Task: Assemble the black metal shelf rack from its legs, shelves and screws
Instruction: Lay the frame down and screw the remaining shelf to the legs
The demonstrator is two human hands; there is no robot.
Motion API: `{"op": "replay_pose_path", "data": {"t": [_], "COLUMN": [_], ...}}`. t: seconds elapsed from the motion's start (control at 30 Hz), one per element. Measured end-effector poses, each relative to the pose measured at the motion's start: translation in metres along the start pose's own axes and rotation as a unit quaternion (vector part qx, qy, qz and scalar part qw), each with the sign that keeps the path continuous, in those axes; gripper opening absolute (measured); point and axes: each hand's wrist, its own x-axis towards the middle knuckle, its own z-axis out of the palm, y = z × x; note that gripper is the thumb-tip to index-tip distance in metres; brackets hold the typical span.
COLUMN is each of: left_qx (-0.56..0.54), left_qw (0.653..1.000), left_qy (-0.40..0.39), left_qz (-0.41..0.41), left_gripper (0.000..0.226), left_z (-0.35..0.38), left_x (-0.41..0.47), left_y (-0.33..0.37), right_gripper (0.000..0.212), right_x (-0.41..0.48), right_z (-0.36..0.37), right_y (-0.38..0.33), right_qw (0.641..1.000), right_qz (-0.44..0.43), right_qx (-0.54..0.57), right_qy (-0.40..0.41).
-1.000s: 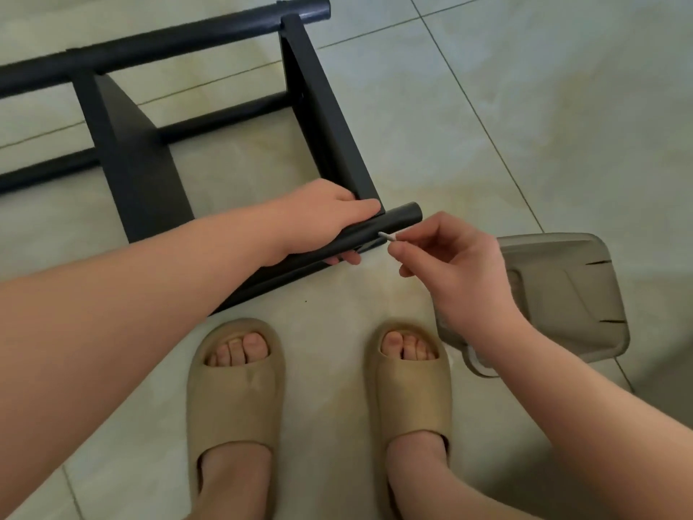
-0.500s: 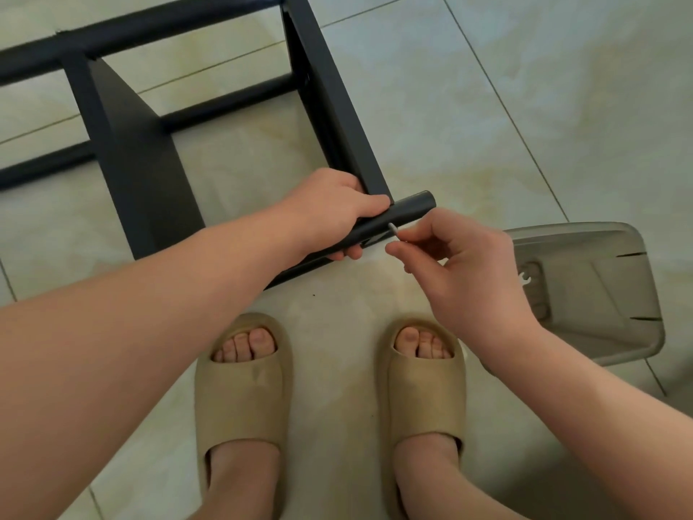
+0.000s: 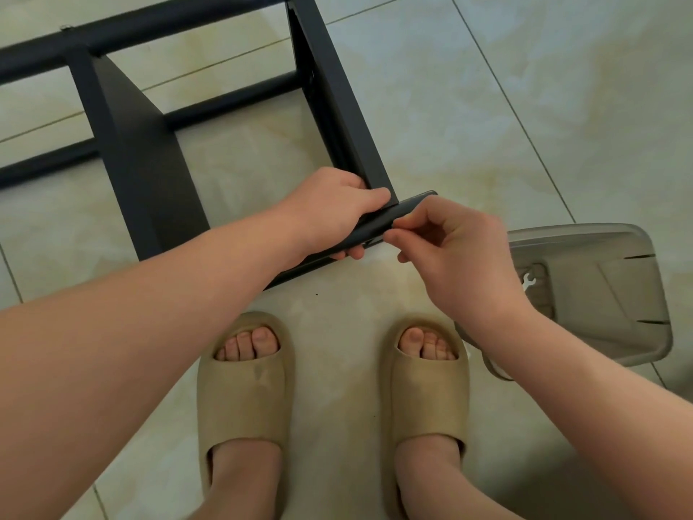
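Here, the black metal rack (image 3: 150, 174) lies on its side on the floor (image 3: 487, 106), only partly built. Round tube legs run across it. Flat sheet shelves stand between them, their faces a dull matte charcoal with crisp folded edges. The far leg (image 3: 168, 28) is a smooth, faintly shiny tube. The near leg (image 3: 416, 202), another round tube with a flat-cut end, sits against the lower corner of the right-hand shelf (image 3: 330, 88).

The left hand (image 3: 337, 215) wraps round this near leg, fingers curled under it and thumb lying along the top. The right hand (image 3: 461, 257) meets the same leg just beside the left. Its thumb and forefinger are pinched together against the tube's side, and I cannot tell what, if anything, they hold between them.

The floor is glossy pale marbled tile with thin dark seams. On it to the right, partly behind the right wrist, lies a grey translucent plastic tray (image 3: 607, 294) with rounded corners. A small pale wrench (image 3: 528, 281) shows inside it. Two beige foam sandals (image 3: 243, 388) stand below the hands.
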Motion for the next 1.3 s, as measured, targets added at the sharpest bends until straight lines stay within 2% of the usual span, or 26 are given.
{"op": "replay_pose_path", "data": {"t": [0.13, 0.33, 0.73, 0.9, 0.97, 1.07, 1.17, 1.3], "left_qx": [0.001, -0.005, -0.006, -0.012, -0.011, -0.012, -0.013, -0.014], "left_qw": [1.0, 1.0, 1.0, 1.0, 1.0, 1.0, 1.0, 1.0], "left_qy": [-0.001, -0.004, -0.007, -0.005, -0.005, -0.007, -0.008, -0.007], "left_qz": [0.001, 0.004, 0.006, 0.003, 0.003, 0.002, 0.002, 0.0], "left_gripper": [0.035, 0.026, 0.032, 0.032, 0.031, 0.028, 0.03, 0.033], "left_z": [0.0, 0.0, -0.001, -0.001, -0.001, -0.001, -0.001, -0.001], "left_x": [0.0, 0.0, -0.001, 0.0, 0.0, -0.001, -0.001, 0.0], "left_y": [0.0, -0.001, 0.0, 0.0, 0.0, 0.0, 0.0, 0.0], "right_gripper": [0.008, 0.019, 0.023, 0.018, 0.018, 0.017, 0.015, 0.015], "right_x": [0.001, 0.0, -0.003, -0.001, -0.002, -0.001, 0.003, 0.004], "right_z": [-0.001, 0.002, 0.008, 0.009, 0.008, 0.003, 0.0, -0.001], "right_y": [0.0, 0.002, 0.0, -0.004, -0.004, -0.004, -0.005, -0.005], "right_qw": [0.999, 0.988, 0.985, 0.956, 0.962, 0.994, 1.0, 0.997], "right_qz": [-0.025, 0.068, 0.08, 0.135, 0.133, 0.072, 0.011, 0.057], "right_qx": [-0.033, 0.139, 0.15, 0.258, 0.238, 0.08, -0.021, 0.054], "right_qy": [0.001, 0.007, 0.025, 0.029, 0.031, 0.002, -0.018, -0.028]}}
